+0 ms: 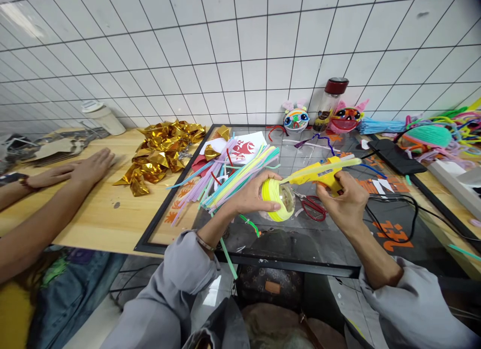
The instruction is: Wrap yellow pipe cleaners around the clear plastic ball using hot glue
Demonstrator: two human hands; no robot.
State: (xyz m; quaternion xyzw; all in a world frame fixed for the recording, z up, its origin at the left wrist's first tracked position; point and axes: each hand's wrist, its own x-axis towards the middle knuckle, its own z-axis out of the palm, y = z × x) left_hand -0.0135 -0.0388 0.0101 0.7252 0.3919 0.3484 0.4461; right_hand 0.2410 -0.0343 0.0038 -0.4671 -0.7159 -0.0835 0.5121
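The left hand [251,195] grips the clear container [278,209] near frame centre; the right hand [347,196] grips the yellow glue gun [317,173], right of centre. Steady the container, keep the nozzle [286,180] close to the yellow wrapping [271,190], and keep skin clear.

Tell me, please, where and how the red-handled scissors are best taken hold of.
Take the scissors by the red handles, probably from the right and near side: these face that way, while the blades point left toward the yellow-wrapped ball. The right hand holds the glue gun, so it would first need freeing.
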